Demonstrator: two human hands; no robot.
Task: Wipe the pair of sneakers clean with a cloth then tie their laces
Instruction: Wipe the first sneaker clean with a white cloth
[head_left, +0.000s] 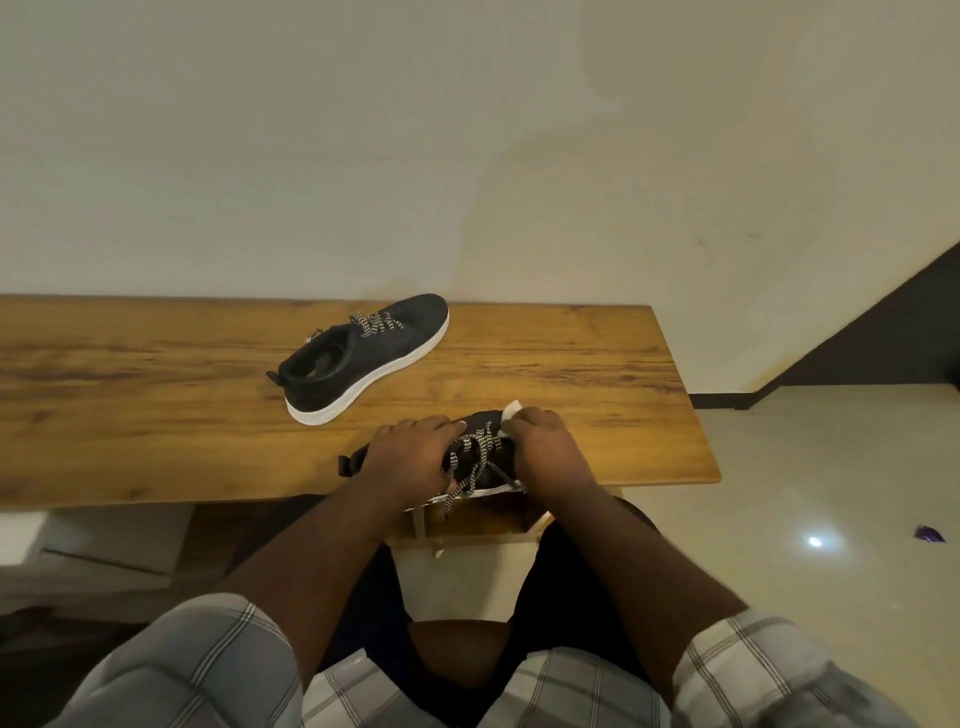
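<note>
- I had the near sneaker (480, 457) at the front edge of the bench (156, 389), its sole partly overhanging the edge, directly under both hands.
- My left hand (410, 457) lay over the heel and collar side of that shoe, fingers curled down onto the upper and steadying it.
- My right hand (545, 447) was clenched around a white cloth (511, 410) at the toe end, only a corner of the cloth showing past the knuckles.
- The patterned laces (475, 452) lay loose between the two hands, one end trailing off the front of the bench; I judged them untied.
- The far sneaker (363, 358) sat well apart, farther back on the bench, toe pointing toward the wall, untouched by either hand.
- I judged the shoe light, with a soft fabric upper that would give under pressure and a stiffer white sole, so the heel counter and sole edge looked like the firmest places to hold.
- The cloth seemed limp and thin; bunching it in the fist suited wiping.
- The laces would be floppy and best pinched near their ends.
</note>
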